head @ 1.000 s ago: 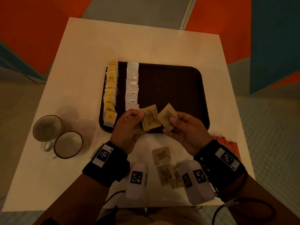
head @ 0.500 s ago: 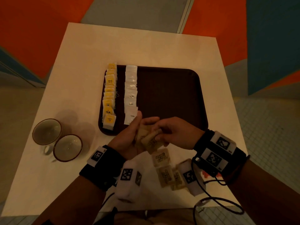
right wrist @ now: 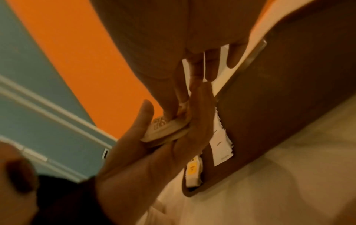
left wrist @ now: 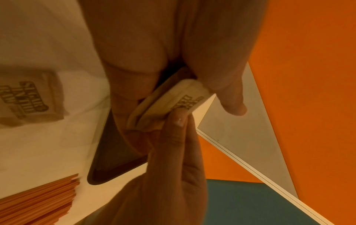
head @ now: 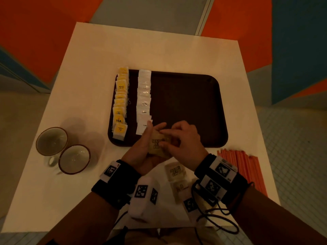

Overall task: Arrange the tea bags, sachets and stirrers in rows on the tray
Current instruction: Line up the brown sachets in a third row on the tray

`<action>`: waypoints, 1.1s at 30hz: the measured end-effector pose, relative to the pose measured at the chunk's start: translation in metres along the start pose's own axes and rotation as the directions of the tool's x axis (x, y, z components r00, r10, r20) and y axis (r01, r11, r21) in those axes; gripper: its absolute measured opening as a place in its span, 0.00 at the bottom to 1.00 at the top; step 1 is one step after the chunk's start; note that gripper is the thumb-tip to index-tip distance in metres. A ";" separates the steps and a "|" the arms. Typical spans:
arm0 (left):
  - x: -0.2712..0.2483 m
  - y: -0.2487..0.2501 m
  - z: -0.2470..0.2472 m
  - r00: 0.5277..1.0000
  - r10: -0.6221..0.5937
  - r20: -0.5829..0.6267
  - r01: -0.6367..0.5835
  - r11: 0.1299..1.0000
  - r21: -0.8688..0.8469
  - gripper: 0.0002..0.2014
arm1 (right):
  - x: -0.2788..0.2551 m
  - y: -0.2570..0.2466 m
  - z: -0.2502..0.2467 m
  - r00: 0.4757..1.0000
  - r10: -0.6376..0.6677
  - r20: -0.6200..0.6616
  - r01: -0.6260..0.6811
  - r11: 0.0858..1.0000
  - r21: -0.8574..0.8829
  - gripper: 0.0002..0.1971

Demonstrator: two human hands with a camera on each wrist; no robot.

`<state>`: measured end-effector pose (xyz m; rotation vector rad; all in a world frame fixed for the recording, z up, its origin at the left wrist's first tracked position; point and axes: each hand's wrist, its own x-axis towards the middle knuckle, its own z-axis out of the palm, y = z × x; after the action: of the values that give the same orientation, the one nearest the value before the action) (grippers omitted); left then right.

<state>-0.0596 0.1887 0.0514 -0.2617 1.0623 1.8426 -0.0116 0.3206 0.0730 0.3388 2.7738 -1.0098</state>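
Note:
A dark brown tray (head: 185, 103) carries a row of yellow tea bags (head: 120, 106) along its left edge and a row of white sachets (head: 144, 99) beside it. Over the tray's front edge my left hand (head: 152, 133) holds a small stack of brown sugar sachets (head: 156, 146) between thumb and fingers. My right hand (head: 169, 138) pinches the same stack (left wrist: 173, 103) from the right. More brown sugar sachets (head: 175, 171) lie loose on the table between my wrists. Orange stirrers (head: 244, 167) lie in a pile on the table, right of the tray.
Two empty cups (head: 52, 140) (head: 74, 159) stand on the white table (head: 150, 50) to the left of the tray. The tray's middle and right parts are bare. The table's edges are close behind my wrists and beside the stirrers.
A second ago each hand held its own sugar sachet, apart. The right hand has since brought its sachet onto the left hand's stack, and both hands now grip it together.

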 end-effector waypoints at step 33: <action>0.012 0.013 0.000 0.907 0.416 0.066 -0.418 0.870 0.260 0.10 | 0.005 -0.001 0.018 0.968 -0.065 0.242 -0.166 0.558 0.813 0.28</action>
<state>-0.0768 0.1945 0.0518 0.1524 1.4329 2.0400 -0.0149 0.3091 0.0583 0.3578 1.8446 -2.1430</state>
